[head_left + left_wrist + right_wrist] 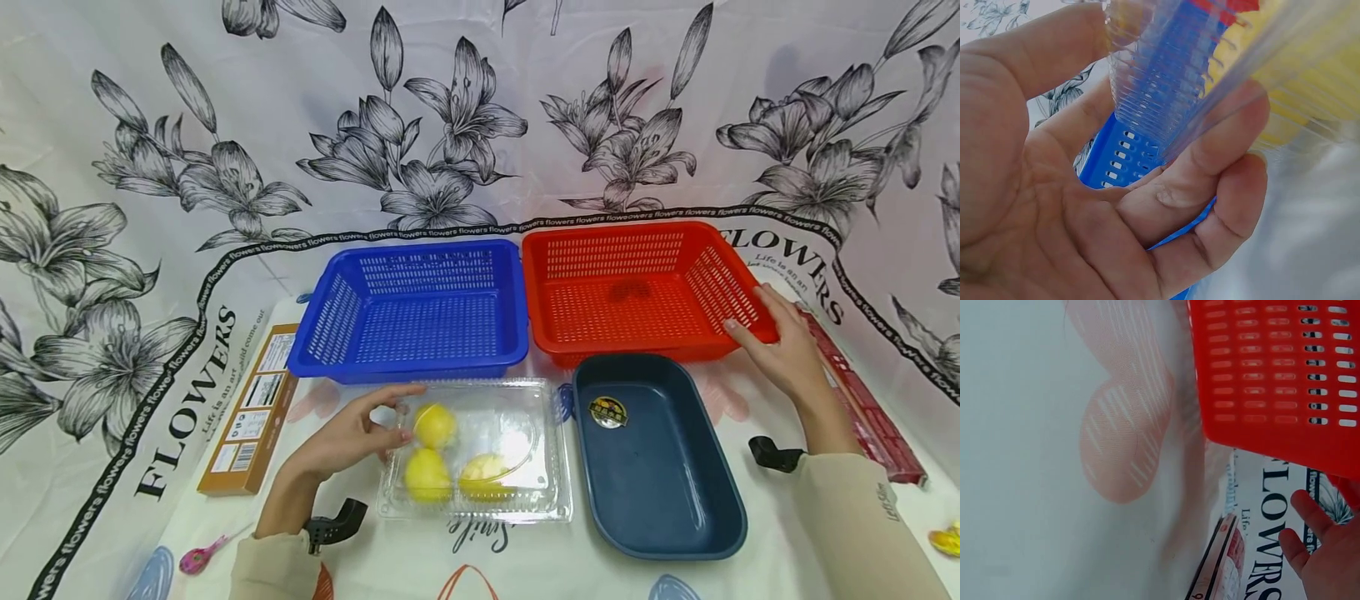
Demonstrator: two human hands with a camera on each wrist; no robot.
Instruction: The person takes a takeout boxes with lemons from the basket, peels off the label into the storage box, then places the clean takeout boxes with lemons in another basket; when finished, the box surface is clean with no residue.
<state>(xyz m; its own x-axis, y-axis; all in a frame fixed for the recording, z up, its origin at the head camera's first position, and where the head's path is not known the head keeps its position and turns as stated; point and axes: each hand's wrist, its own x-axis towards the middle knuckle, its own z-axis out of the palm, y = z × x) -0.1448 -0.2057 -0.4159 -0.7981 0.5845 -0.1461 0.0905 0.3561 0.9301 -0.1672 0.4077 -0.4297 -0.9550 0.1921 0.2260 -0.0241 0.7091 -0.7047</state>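
Note:
My left hand [348, 437] grips the left side of a clear plastic clamshell box [536, 454]. Several yellow fruits [427, 475] show through its lid. In the left wrist view, the box's ribbed edge [1147, 87] sits between the thumb and the curled fingers [1235, 125]. My right hand [780, 346] holds the right rim of a red perforated basket [615, 342], its thumb over the rim. In the right wrist view, the basket's corner [1266, 434] is above that hand [1329, 556], and part of the hand is cut off by the frame.
A blue basket [420, 367] stands left of the red one. Near me lies a dark blue tray [645, 475] with a sticker. An orange-brown box [251, 417] lies at left, a dark red box [870, 408] at right. A pink item [197, 560] is near the left sleeve.

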